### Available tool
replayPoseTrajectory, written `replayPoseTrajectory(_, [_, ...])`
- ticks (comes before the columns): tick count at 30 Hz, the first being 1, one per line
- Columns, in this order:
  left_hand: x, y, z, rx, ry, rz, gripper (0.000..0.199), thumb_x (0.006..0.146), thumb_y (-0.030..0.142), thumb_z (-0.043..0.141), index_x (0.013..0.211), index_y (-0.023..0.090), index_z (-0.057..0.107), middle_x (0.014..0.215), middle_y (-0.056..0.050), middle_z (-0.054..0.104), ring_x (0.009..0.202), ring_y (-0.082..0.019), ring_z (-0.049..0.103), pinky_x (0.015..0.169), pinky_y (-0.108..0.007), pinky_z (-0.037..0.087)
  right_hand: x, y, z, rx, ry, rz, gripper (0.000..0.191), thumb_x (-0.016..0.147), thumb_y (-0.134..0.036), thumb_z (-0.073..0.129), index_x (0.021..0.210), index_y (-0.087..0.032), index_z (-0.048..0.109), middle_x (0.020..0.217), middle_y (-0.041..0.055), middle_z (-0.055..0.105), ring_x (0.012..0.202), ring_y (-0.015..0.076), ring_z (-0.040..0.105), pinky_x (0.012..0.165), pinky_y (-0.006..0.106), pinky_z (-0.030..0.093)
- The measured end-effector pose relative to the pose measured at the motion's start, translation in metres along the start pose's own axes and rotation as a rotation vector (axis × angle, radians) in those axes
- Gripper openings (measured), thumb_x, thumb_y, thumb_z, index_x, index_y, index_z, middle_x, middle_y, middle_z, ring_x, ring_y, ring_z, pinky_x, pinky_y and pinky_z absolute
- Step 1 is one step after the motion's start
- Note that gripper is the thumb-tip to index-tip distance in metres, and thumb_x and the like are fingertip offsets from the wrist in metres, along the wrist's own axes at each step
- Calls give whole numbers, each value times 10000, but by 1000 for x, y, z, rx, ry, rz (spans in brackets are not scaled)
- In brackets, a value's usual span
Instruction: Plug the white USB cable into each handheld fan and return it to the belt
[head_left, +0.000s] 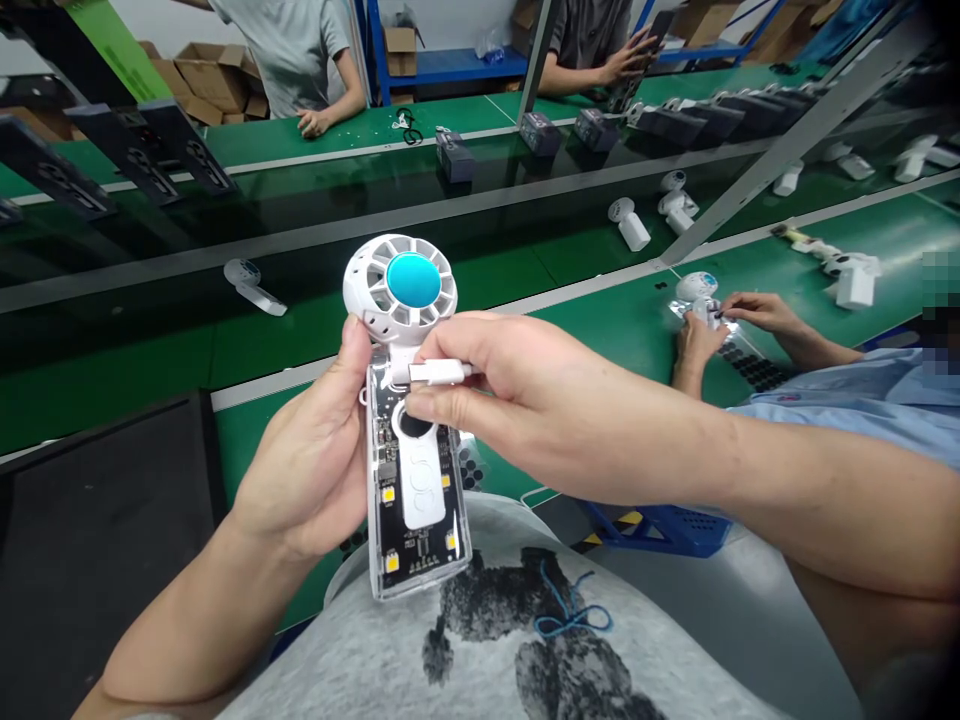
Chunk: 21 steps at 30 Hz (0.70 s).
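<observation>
My left hand is closed around the side of a handheld fan, holding it upright in front of me. The fan has a round white head with a turquoise centre, and a clear handle that shows a dark circuit board with small yellow squares. Between the thumb and fingers of my right hand is a white cable plug. The plug lies across the neck of the fan, its tip at the neck; whether it is inserted I cannot tell. The cable behind it is mostly hidden by my hand.
A green conveyor runs across, carrying white fans and dark boxes. A black tray lies at left. At right, a co-worker's hands handle another fan. A metal post slants across the right side.
</observation>
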<state>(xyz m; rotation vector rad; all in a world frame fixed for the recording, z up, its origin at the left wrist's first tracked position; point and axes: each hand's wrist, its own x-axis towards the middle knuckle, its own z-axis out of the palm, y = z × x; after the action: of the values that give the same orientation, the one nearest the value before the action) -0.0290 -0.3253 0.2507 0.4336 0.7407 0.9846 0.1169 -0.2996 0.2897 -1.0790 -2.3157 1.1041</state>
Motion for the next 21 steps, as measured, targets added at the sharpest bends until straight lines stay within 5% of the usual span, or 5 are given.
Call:
replayPoseTrajectory(17, [-4,-1,2,-11,-1,35,479,919,435,266,1098,139,598,1077,-92,641,1092,-242,546,929,-392,450,-2,1,2,-36,46,-43,140,828,-172,490,696,-167,535,687,-15,560,615,100,465,554,233,340])
replayPoseTrajectory(21, [-4,-2,-1,-21,-7,38,431,909,449,303,1076,209,619,1058,-8,660,1189,-231,459,940,-337,441,-2,1,3,-70,69,-36,132,823,-188,503,695,-167,529,700,-9,556,637,107,469,566,236,341])
